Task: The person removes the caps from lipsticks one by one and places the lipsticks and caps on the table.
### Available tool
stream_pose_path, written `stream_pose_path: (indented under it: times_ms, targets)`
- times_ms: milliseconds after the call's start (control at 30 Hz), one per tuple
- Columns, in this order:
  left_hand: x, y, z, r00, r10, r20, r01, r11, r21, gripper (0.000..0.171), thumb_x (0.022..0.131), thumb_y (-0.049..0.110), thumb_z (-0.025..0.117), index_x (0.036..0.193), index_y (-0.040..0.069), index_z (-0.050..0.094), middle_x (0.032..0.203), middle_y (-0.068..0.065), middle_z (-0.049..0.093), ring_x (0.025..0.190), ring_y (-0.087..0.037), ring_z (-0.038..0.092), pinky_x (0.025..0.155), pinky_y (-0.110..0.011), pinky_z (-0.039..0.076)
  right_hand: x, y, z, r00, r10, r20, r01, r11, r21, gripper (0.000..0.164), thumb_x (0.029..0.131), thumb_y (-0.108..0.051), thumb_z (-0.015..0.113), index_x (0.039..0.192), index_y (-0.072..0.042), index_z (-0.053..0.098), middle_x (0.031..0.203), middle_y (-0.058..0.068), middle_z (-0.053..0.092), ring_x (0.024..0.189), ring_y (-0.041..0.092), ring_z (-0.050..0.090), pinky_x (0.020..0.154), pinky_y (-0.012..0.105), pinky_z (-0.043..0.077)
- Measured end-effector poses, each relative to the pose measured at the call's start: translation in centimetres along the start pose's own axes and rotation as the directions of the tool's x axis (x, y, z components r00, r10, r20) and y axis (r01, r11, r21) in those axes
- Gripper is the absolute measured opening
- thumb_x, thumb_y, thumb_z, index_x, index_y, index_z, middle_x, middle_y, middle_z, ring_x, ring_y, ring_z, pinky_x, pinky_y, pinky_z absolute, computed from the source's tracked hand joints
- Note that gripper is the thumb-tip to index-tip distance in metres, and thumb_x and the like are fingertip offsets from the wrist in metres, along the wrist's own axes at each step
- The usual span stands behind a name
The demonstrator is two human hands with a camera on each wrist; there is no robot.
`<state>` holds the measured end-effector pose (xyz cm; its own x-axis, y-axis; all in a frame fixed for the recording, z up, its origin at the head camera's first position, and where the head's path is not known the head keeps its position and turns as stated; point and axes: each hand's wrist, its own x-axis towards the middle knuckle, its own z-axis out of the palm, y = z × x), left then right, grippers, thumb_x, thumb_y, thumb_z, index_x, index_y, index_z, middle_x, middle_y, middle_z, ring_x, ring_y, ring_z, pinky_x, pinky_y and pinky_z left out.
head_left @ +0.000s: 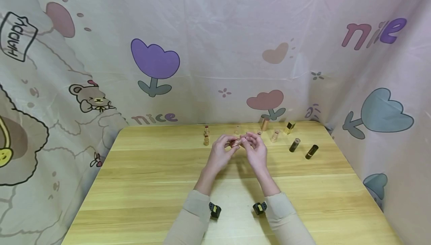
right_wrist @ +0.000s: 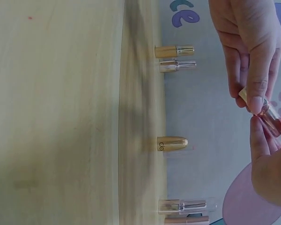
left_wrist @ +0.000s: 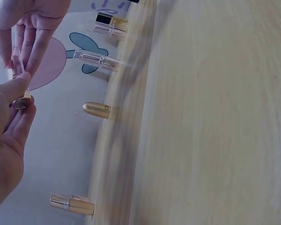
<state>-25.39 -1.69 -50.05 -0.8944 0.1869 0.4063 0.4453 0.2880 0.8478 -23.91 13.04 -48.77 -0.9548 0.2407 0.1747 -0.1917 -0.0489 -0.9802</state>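
Both hands meet over the back part of the table around a lipstick (head_left: 237, 142) with a shiny gold base and a clear, pinkish tube. My left hand (head_left: 219, 151) pinches the base end between thumb and fingers. At the other end, my right hand (head_left: 256, 153) grips the clear part (left_wrist: 18, 65) with thumb and fingertips. The lipstick lies tilted between them, its middle partly covered by the fingers. Beyond the hands stands a bullet-shaped gold tube (right_wrist: 172, 144).
Two gold lipsticks (head_left: 206, 140) stand left of the hands. To the right are a clear-capped lipstick (head_left: 275, 136), a copper tube (head_left: 265, 124), a black-and-gold one (head_left: 289, 127) and two dark tubes (head_left: 311, 152). A printed curtain (head_left: 208, 61) hangs behind the wooden table (head_left: 144, 185).
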Motion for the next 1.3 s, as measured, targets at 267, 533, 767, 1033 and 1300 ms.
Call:
stream_pose_path:
  times_ms: [267,533,767,1033,1300]
  targets:
    - [0.0,0.0,-0.1,1.000,0.031,-0.007,-0.031,1.000,0.004,0.032,0.088,-0.001,0.080,0.118,-0.001,0.069,0.118,-0.012,0.067,0.107,-0.027,0.068,0.098,-0.034,0.060,-0.1,0.0,0.0,0.999,0.046,0.004,-0.046,0.994,0.102,0.037,0.098,0.004,0.066,0.131,0.011,0.054,0.123,0.031,0.067,0.095,0.009,0.070,0.092,0.026,0.061]
    - [0.0,0.0,-0.2,0.999,0.035,-0.009,-0.035,0.999,-0.013,0.030,0.087,-0.001,0.080,0.115,-0.002,0.069,0.116,-0.013,0.068,0.104,-0.026,0.068,0.098,-0.035,0.060,-0.1,-0.1,-0.1,0.998,0.063,0.001,-0.063,0.988,0.141,0.038,0.098,0.004,0.066,0.133,0.012,0.053,0.125,0.032,0.066,0.095,0.008,0.071,0.093,0.028,0.061]
    - [-0.5,-1.1,-1.1,0.998,0.022,-0.060,-0.022,1.000,-0.006,0.027,0.086,-0.002,0.081,0.110,-0.002,0.070,0.111,-0.011,0.067,0.100,-0.026,0.068,0.094,-0.026,0.060,0.4,-0.6,-0.8,0.999,-0.005,-0.045,0.014,0.976,0.218,0.037,0.098,0.008,0.063,0.132,0.014,0.049,0.117,0.023,0.068,0.094,0.012,0.072,0.094,0.030,0.060]
    - [-0.6,-1.3,-1.6,0.998,0.008,-0.064,-0.009,1.000,-0.012,0.029,0.086,-0.004,0.080,0.113,-0.003,0.069,0.116,-0.015,0.066,0.104,-0.030,0.069,0.095,-0.029,0.060,0.4,-1.2,-1.2,1.000,-0.016,-0.027,0.020,0.986,0.167,0.039,0.099,0.005,0.064,0.135,0.013,0.049,0.123,0.030,0.065,0.095,0.011,0.071,0.093,0.029,0.061]
    - [-0.7,-1.3,-1.7,0.996,0.014,-0.091,-0.016,1.000,-0.014,0.028,0.087,-0.004,0.080,0.113,-0.004,0.070,0.114,-0.016,0.067,0.101,-0.027,0.070,0.095,-0.029,0.060,0.9,-0.7,-1.5,0.996,-0.062,-0.070,0.065,0.997,0.045,0.037,0.097,0.002,0.069,0.130,0.010,0.055,0.122,0.030,0.067,0.098,0.009,0.067,0.091,0.019,0.059]
